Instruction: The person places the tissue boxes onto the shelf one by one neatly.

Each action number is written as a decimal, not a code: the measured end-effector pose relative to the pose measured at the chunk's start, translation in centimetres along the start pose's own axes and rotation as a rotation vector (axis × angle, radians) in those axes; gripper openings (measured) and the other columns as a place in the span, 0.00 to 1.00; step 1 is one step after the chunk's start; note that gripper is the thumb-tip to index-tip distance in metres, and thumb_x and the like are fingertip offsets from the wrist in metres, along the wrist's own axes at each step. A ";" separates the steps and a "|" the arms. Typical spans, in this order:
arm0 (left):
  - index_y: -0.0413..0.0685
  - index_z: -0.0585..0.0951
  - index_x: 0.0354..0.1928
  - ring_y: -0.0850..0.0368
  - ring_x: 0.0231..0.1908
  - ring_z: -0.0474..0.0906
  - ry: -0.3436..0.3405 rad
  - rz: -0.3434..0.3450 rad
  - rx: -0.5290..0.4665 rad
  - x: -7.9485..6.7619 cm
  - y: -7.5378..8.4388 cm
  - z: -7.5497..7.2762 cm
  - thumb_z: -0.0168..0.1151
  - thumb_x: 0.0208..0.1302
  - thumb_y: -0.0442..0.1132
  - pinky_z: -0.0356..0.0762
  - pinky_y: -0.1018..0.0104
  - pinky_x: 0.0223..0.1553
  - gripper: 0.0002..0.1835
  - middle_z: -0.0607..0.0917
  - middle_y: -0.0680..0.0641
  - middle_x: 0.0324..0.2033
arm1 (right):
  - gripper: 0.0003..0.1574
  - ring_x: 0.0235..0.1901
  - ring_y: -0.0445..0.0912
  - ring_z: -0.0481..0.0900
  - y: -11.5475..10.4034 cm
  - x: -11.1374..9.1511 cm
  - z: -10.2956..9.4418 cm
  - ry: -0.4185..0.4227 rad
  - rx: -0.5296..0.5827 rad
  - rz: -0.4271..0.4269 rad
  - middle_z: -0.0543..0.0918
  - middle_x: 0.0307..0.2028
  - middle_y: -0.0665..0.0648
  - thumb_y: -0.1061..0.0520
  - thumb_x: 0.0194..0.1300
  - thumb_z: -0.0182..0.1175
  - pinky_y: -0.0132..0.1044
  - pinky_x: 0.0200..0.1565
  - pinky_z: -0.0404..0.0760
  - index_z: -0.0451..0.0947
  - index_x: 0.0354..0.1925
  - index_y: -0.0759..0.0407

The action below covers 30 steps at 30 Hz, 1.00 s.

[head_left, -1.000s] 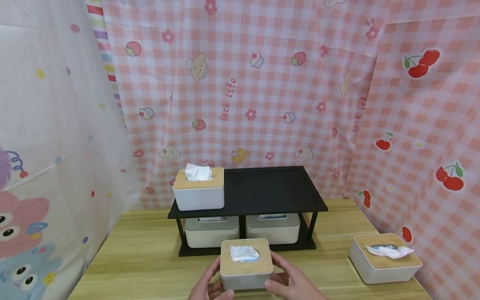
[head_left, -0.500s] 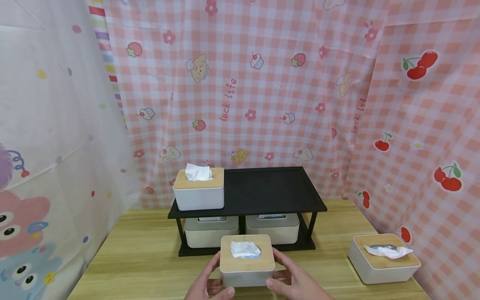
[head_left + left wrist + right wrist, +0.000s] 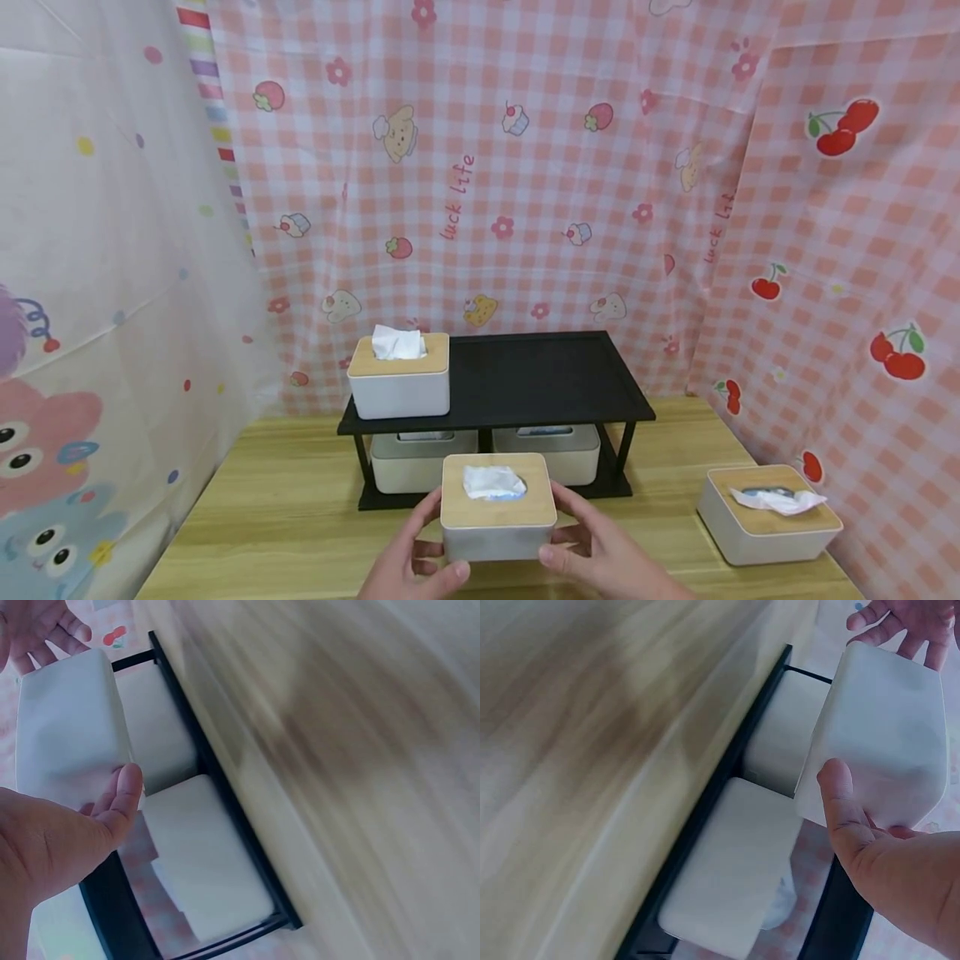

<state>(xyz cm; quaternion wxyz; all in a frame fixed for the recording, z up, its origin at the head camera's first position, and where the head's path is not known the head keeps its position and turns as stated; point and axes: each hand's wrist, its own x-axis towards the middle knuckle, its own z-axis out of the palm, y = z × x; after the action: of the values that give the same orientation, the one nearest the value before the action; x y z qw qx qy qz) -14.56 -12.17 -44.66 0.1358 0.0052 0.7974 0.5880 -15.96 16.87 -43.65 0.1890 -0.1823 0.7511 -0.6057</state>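
Observation:
Between both hands is a white tissue box (image 3: 498, 543) with a wood-look lid and a tissue poking from its slot. My left hand (image 3: 415, 550) grips its left end, thumb along the near side. At the opposite end my right hand (image 3: 600, 546) holds it the same way. Both wrist views show the white side of the held tissue box (image 3: 71, 727) between the hands, raised off the table. Behind it stands a black two-tier rack (image 3: 540, 375). A second wood-lidded tissue box (image 3: 401, 394) sits on the rack's top left.
Two grey-lidded tissue boxes, a left one (image 3: 408, 475) and a right one (image 3: 581, 462), fill the rack's lower tier. Another wood-lidded tissue box (image 3: 783, 546) stands on the wooden table (image 3: 247, 517) at the right. Patterned cloths (image 3: 555, 167) hang behind and at both sides.
The held tissue box has risen steadily from near the table, with both hands moving up along with it. The rack and the other tissue boxes stay where they were.

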 end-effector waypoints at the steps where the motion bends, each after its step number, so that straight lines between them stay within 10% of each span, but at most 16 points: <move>1: 0.52 0.54 0.78 0.50 0.49 0.77 -0.001 0.006 0.000 0.0 0.2 0.0 0.71 0.57 0.59 0.79 0.57 0.46 0.53 0.63 0.32 0.71 | 0.49 0.60 0.55 0.77 -0.3 -0.1 0.0 0.004 0.000 0.001 0.54 0.75 0.70 0.50 0.72 0.59 0.37 0.52 0.83 0.45 0.78 0.58; 30: 0.70 0.59 0.74 0.52 0.48 0.77 0.046 0.250 0.031 -1.6 5.9 -0.4 0.69 0.60 0.54 0.75 0.59 0.48 0.43 0.68 0.43 0.69 | 0.46 0.56 0.53 0.80 -5.4 -1.4 -1.6 0.140 -0.134 -0.140 0.61 0.73 0.66 0.54 0.70 0.61 0.32 0.48 0.83 0.49 0.77 0.53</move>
<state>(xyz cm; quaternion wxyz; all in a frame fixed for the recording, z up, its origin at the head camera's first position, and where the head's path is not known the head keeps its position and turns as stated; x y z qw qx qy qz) -14.02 -10.98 -38.66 0.0427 0.0933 0.8023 0.5880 -15.29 17.81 -37.97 0.0805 -0.2039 0.7868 -0.5770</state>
